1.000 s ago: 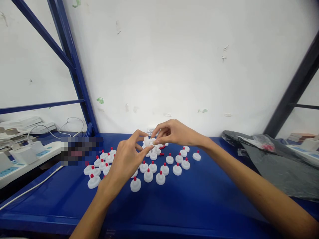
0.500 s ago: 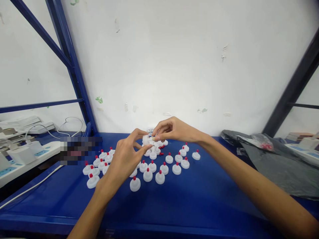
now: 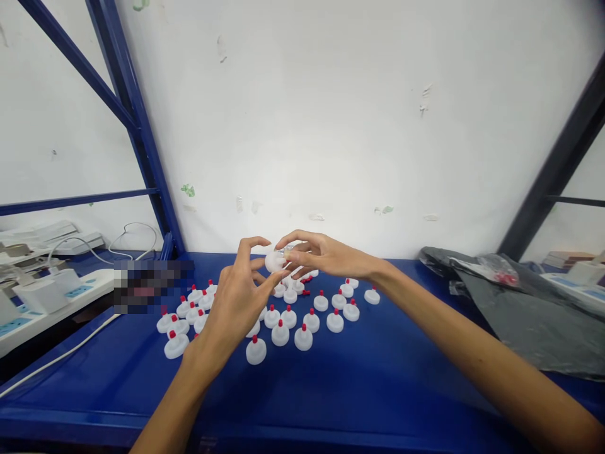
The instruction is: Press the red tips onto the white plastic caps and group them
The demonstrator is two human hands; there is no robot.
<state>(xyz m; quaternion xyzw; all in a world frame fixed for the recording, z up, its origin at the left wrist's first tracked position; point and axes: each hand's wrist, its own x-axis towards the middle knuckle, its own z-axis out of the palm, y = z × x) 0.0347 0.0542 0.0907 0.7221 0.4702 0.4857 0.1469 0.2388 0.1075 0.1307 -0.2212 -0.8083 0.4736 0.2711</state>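
Above the blue table, a translucent white bottle cap (image 3: 273, 261) is held up between my two hands. My left hand (image 3: 241, 284) pinches it from below and the left with thumb and a finger, while its index finger arches above the cap. From the right, my right hand (image 3: 314, 252) closes its thumb and fingers on the cap's other side; the part inside those fingers is hidden. Below stand several white caps with red tips (image 3: 280, 334), and behind the hands are a few plain white caps (image 3: 290, 294) beside small loose red tips (image 3: 305, 292).
To the left, more red-tipped caps (image 3: 176, 345) stand near a white power strip (image 3: 89, 284) with plugs and cables. A dark grey plastic bag (image 3: 515, 321) lies at the right. Blue shelf posts (image 3: 137, 126) and a white wall (image 3: 302, 126) bound the table (image 3: 331, 391).
My right hand has moved left and now closes on the cap's right side. The cap has turned, and my left index finger has lifted off it.
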